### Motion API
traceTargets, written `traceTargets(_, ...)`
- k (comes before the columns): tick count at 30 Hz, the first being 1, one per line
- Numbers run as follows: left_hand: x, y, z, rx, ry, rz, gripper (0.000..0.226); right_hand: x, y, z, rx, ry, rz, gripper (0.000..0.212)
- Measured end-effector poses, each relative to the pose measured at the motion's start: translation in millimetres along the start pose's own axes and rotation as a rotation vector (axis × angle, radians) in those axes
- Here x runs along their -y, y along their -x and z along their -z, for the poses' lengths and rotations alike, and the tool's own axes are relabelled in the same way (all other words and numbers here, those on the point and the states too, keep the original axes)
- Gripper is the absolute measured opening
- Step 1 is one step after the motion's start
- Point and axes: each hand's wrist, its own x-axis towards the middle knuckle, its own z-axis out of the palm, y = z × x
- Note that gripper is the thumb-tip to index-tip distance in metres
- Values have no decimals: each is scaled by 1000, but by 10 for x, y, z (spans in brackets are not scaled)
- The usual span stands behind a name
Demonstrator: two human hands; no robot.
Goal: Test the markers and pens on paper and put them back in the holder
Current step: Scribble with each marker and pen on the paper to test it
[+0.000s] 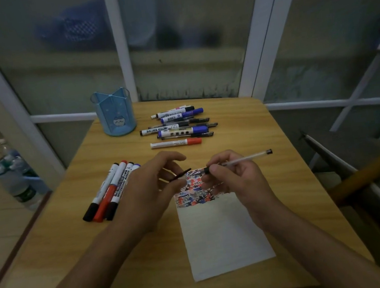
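My right hand (235,176) grips a clear gel pen (244,158) over the top of the white paper (221,232), its far end pointing right. My left hand (151,188) pinches the pen's black cap (182,174) just left of the pen's tip. The paper's top end is covered in red, blue and black scribbles (194,193). Several whiteboard markers (109,191) lie in a row left of my left hand. A second group of markers and pens (179,125) lies farther back. The blue divided holder (115,115) stands empty at the table's back left.
The small wooden table (268,133) stands against a frosted glass partition with white frames. Water bottles (15,178) sit on the floor at left. A wooden bar (370,167) and a metal frame lie to the right.
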Motion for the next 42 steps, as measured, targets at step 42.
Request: traceTargets(42, -23, 73, 102, 197, -256, -51, 42, 38, -167, -20, 207, 375, -15, 14)
